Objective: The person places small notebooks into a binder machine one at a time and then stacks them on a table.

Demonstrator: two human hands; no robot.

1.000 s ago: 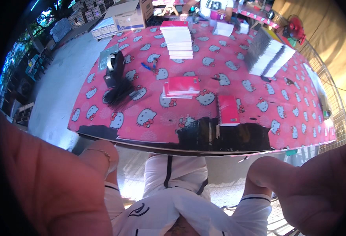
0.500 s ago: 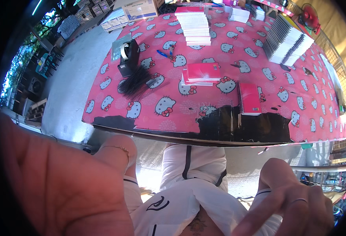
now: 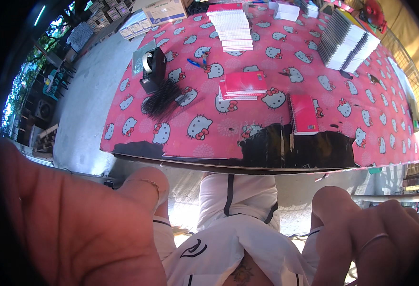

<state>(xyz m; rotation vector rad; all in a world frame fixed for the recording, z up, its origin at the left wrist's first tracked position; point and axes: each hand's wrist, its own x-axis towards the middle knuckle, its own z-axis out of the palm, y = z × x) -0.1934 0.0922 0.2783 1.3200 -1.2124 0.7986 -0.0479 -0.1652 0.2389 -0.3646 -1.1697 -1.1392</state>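
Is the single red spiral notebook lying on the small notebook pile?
No, the red notebook lies apart, on the table right of the pile.

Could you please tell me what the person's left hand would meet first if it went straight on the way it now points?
The left hand seems to point out past the picture's dark left edge; the way looks free as far as the view shows, though depth is unclear and anything beyond is hidden.

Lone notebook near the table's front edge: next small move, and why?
I'd probably reach the right hand toward the lone notebook: it lies on the right side of the table, nearer the front edge than the short pile and apart from it, and nothing shows held in that hand.
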